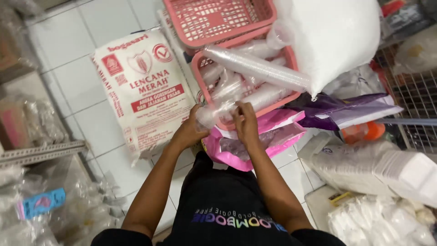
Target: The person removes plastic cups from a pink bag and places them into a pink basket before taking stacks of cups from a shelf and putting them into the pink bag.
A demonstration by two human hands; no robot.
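My left hand (190,130) and my right hand (246,122) both grip the near end of a long clear plastic sleeve of stacked cups (227,107). The sleeve leans out over the front rim of a pink plastic basket (200,68), which holds several more such sleeves of clear cups (259,68). A second pink basket (218,18) sits tilted behind the first. Just below my hands lies a pink plastic bag (268,136) with clear packets in it.
A large white sack with red print (145,91) leans on the tiled floor at left. A bulging white plastic bag (332,36) rests above the basket, a purple bag (337,111) beside it. White foam containers (378,168) and a wire rack (414,95) stand right; a metal shelf (41,152) left.
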